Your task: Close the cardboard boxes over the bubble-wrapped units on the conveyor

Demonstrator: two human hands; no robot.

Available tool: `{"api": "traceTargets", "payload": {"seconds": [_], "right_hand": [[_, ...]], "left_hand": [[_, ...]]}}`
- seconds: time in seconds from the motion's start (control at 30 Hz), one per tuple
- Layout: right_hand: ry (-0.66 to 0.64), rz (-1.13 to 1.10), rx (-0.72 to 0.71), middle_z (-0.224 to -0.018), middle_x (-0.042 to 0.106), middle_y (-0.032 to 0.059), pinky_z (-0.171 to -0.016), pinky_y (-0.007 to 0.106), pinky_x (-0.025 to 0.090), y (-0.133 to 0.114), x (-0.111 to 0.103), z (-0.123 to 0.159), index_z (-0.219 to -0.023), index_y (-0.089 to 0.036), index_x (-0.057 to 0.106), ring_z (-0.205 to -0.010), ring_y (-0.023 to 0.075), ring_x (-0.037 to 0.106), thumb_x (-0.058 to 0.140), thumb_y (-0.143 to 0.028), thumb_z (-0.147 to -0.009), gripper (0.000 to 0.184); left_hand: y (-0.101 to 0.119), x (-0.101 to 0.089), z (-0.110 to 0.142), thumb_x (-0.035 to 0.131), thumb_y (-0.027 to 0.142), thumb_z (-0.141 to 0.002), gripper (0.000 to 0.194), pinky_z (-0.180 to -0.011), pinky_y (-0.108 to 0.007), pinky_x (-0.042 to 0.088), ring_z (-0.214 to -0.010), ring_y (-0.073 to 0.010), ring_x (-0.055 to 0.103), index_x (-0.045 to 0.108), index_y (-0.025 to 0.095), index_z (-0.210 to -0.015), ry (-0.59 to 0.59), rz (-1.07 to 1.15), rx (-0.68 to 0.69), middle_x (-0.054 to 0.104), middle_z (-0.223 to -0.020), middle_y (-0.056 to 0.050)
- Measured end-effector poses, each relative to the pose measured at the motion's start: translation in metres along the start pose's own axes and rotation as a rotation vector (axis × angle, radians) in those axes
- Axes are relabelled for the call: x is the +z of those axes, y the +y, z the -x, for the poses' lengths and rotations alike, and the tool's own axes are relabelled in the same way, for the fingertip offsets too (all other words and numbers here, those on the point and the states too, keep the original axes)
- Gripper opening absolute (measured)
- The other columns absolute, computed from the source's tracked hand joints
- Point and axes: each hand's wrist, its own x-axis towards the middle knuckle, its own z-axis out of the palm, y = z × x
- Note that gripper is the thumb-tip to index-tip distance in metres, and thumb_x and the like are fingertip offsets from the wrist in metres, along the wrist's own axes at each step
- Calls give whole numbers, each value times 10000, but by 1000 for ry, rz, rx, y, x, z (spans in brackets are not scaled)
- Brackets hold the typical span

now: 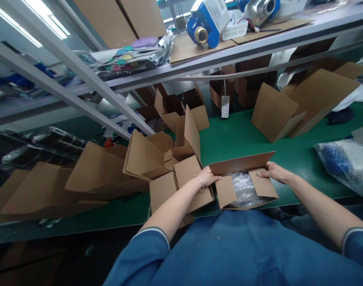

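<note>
In front of my body a cardboard box (226, 191) sits on the green table, with bubble wrap (245, 188) showing inside it. Two short flaps are folded inward over the sides, and the long far flap stands up. My left hand (207, 176), with a bracelet at the wrist, grips the box's left far corner by the flap. At the opposite corner my right hand (276, 173) is closed on the right side, thumb lying on the short flap. Fingers of both hands are partly hidden behind the cardboard.
Open cardboard boxes (148, 155) crowd the left side, one touching my left forearm. Another open box (273, 113) stands at the back right. A bubble-wrapped package (345, 163) lies at the right. Above runs a shelf (259, 53) carrying blue meters (206, 29) and papers.
</note>
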Motion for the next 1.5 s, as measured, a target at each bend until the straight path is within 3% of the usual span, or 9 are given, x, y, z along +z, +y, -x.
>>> {"api": "traceTargets", "payload": {"seconds": [0.13, 0.27, 0.43, 0.5, 0.6, 0.7, 0.83, 1.0, 1.5], "right_hand": [[-71, 122, -13, -1040, 628, 93, -867, 410, 456, -15, -11, 1, -993, -151, 634, -942, 263, 581, 553, -442, -723, 405], [-187, 501, -146, -1288, 481, 10, -1041, 463, 268, -27, -11, 15, -1121, -266, 592, -1193, 247, 424, 443, -308, -809, 348], [-241, 1071, -185, -1386, 348, -24, -1035, 529, 207, -31, 6, 44, -1288, -383, 404, -1314, 256, 209, 343, -143, -819, 531], [-265, 1142, -187, -1411, 303, 44, -994, 622, 155, -36, 21, 50, -1293, -397, 386, -1309, 324, 190, 474, -295, -801, 510], [-252, 1251, -246, -1455, 71, 180, -892, 733, 32, -43, 45, 49, -1388, -331, 185, -1294, 450, 45, 723, -476, -519, 1032], [-214, 1339, -294, -1446, -41, 220, -872, 736, -21, -48, 59, 44, -1409, -279, 78, -1281, 478, -28, 775, -448, -383, 1253], [-217, 1359, -316, -1458, -14, 190, -900, 712, 79, -53, 54, 41, -1407, -308, 55, -1290, 450, 77, 715, -353, -517, 1109], [-294, 1313, -285, -1466, 6, 155, -822, 737, 200, -57, 43, 41, -1389, -381, 39, -1293, 435, 108, 650, -413, -641, 967], [27, 1319, -218, -1472, 48, 107, -881, 682, 223, -26, 79, 62, -1379, -401, 127, -1311, 410, 51, 594, -553, -713, 827]], "left_hand": [[4, -13, 3, 519, 148, -767, 434, -1008, -285, 344, -1085, -147, 522, 535, 282, -1180, -207, -200, 184, 481, -1295, 29], [13, -22, 1, 421, 105, -781, 581, -1071, -527, 124, -1251, -222, 358, 402, 447, -1251, -383, -494, 307, 361, -1374, 101], [33, 0, -1, 462, 331, -804, 548, -981, -624, 189, -1303, -342, 220, 330, 328, -1336, -564, -731, 363, 244, -1436, -90], [38, 17, 3, 544, 561, -700, 817, -911, -704, 154, -1307, -425, 103, 177, 316, -1388, -556, -746, 364, 69, -1461, -172], [40, 37, 15, 613, 744, -445, 1232, -835, -763, -38, -1277, -481, -108, -21, 291, -1400, -474, -836, 369, -117, -1440, -220], [37, 47, 24, 632, 734, -402, 1294, -859, -735, -79, -1279, -485, -92, -13, 234, -1406, -379, -886, 402, -114, -1431, -251], [39, 46, 27, 686, 599, -443, 1213, -927, -690, 34, -1272, -494, 81, 52, 216, -1403, -274, -856, 415, -37, -1429, -274], [47, 36, 21, 644, 594, -518, 1115, -923, -659, 161, -1262, -477, 158, 39, 275, -1398, -398, -796, 388, 29, -1438, -245], [37, 50, 44, 409, 833, -576, 1053, -965, -660, -56, -1308, -428, -74, 129, 248, -1406, -124, -822, 448, -33, -1459, -193]]}}
